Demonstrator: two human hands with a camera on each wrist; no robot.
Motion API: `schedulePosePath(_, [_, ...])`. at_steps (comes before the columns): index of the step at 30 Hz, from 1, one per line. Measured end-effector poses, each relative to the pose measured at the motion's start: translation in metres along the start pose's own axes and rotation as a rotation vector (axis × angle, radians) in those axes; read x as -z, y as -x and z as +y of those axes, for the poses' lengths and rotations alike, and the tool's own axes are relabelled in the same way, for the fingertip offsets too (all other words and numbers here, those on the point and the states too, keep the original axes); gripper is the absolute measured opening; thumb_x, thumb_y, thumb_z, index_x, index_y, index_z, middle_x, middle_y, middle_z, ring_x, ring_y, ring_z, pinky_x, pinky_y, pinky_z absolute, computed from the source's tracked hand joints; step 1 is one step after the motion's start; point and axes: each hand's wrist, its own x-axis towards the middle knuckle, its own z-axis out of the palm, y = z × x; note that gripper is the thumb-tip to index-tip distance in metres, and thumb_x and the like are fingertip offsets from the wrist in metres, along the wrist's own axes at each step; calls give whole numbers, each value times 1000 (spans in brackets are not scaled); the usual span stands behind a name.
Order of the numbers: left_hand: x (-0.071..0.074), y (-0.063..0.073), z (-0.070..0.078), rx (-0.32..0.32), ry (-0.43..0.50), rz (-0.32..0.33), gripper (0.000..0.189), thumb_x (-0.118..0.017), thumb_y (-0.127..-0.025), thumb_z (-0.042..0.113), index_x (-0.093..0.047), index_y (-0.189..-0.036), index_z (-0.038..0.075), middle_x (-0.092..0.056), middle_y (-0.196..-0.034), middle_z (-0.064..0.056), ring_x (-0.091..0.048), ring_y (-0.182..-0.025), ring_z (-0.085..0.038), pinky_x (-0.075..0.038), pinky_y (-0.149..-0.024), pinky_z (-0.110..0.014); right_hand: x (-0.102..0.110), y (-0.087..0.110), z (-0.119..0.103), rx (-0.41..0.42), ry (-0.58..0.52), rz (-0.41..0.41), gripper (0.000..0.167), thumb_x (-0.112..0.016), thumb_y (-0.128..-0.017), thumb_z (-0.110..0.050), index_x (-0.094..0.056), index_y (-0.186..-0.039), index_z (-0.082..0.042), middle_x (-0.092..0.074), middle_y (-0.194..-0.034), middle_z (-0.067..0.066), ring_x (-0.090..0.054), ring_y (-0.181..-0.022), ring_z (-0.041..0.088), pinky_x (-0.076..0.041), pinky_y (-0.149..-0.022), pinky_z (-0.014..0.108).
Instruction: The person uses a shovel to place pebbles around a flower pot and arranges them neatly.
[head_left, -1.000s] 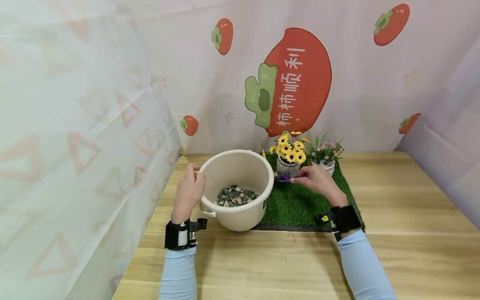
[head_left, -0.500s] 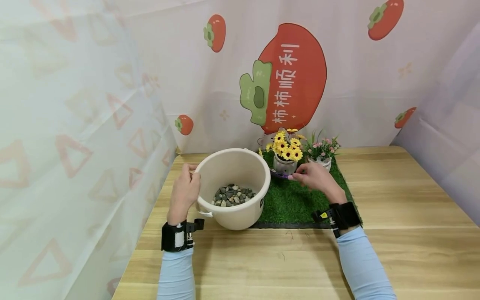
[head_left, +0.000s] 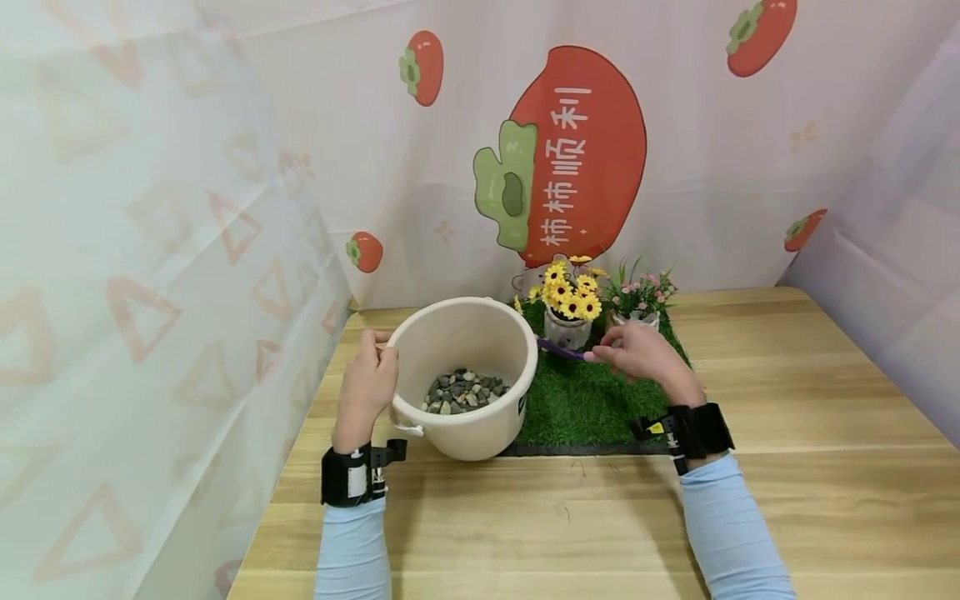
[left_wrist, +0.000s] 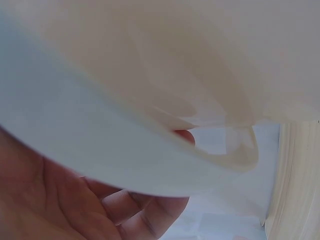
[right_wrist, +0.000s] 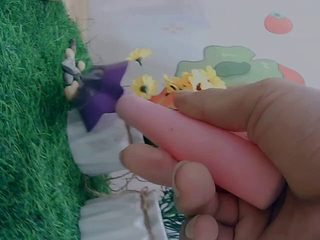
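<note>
Your left hand (head_left: 366, 387) grips the round cream plastic bucket (head_left: 465, 437), likely steadying it; your right hand (head_left: 641, 354) holds the pink-handled, purple-bladed trowel (right_wrist: 160, 122), probably for blade control.

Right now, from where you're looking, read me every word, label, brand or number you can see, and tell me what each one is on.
"柿柿顺利": white, running bottom to top on the large red persimmon printed on the backdrop.
Dark label on the bucket: too edge-on to read.
White patch on the left wristband: unreadable.
Yellow tag on the right wristband: too small.
</note>
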Motion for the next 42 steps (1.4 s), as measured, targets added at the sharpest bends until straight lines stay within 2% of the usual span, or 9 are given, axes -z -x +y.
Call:
schedulePosePath(6, [0, -1, -1, 4, -5, 13, 41, -33, -98, 27, -48, -132, 12, -66, -102, -14, -65, -85, -32, -51, -70, -39, 3, 3, -2, -12, -19, -8, 31, -55, -100, -32, -66, -116, -8, -68, -87, 17, -55, -54, 18, -47, -57, 33])
schedulePosePath(9, [0, -1, -1, 6, -4, 11, 40, -33, -98, 27, -48, -132, 12, -66, -102, -14, -65, -86, -32, -51, -71, -40, 5, 4, -3, -16, -37, -17, 31, -54, -100, -32, -66, -116, -9, -68, -89, 16, -51, -53, 18, -45, -56, 33])
schedulePosePath(15, [1, 0, -2, 15, 6, 2, 40, -33, -99, 26, -47, -133, 11, -66, -104, -16, -66, -88, -33, -51, -73, -43, 8, 9, -4, -17, -64, -23, 30, -54, -100, -30, -66, -117, -9, -69, -85, 10, -42, -48, 17, -42, -53, 32])
schedulePosePath(21, [1, 0, -2, 15, 12, 4, 40, -33, -99, 26, -48, -133, 12, -66, -103, -16, -66, -89, -33, -51, -72, -41, 11, 12, -3, 4, -33, -18, 30, -55, -100, -29, -66, -118, -7, -69, -80, 8, -41, -46, 15, -40, -51, 32])
schedulePosePath(29, [0, 0, -3, -6, 3, 9, 40, -33, -98, 27, -48, -131, 10, -67, -102, -16, -67, -87, -33, -52, -69, -40, 15, 17, 2, -34, -46, -39, 31, -56, -99, -30, -67, -118, -8, -68, -76, 8, -34, -45, 14, -37, -49, 31])
schedulePosePath(37, [-1, 1, -3, -13, 2, 7, 40, -33, -98, 26, -48, -131, 9, -67, -101, -16, -67, -85, -33, -52, -68, -40, 21, 25, 8, -53, -51, -32, 35, -55, -99, -29, -65, -123, -6, -69, -82, 10, -35, -49, 15, -38, -53, 32])
schedulePosePath(42, [1, 1, -1, -17, 10, 11, 41, -33, -98, 27, -48, -131, 9, -67, -100, -17, -67, -86, -33, -51, -67, -39, 23, 27, 8, -43, -21, -33, 31, -58, -98, -30, -67, -119, -9, -67, -77, 7, -35, -48, 14, -38, -52, 30])
